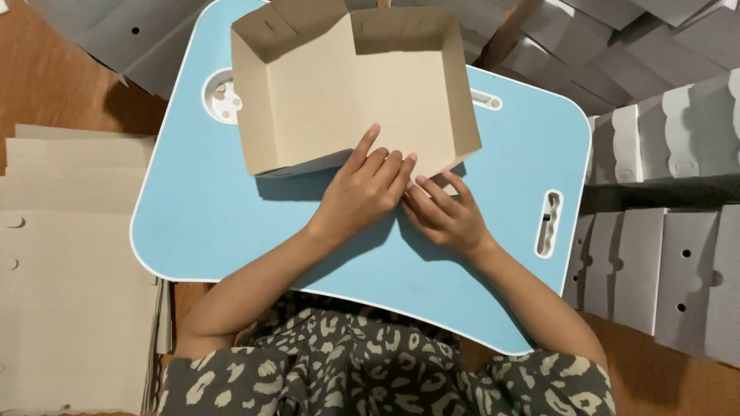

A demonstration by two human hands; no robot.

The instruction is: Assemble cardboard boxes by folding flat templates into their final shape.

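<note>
Head view: we have a half-folded brown cardboard box blank (351,85) lying on the light blue lap-desk surface (208,208), toward its far edge. Far wall and both side walls already stand up; the near edge is the part not yet formed, it lies low against the surface. Left hand (362,192) rests palm down on that near edge, fingers together and extended, index finger reaching a bit further onto the box floor; it presses rather than grips. Right hand (447,216) sits just beside it, touching it, fingers flat and close together on the near right corner of the blank; we cannot tell whether it pinches a flap underneath. So our read: roughly half formed, near wall and corner tabs left to fold and lock. A stack of flat unfolded blanks (69,270) lies on the floor to the left, so plenty of stock is untouched. Grey-white folded cardboard pieces (655,254) are lined up along the right side and piled at the back (555,46), well apart from the hands; whether those are finished units we cannot say for sure. Cup recess (220,96) and handle slot (549,223) in the surface are clear of the box.
</note>
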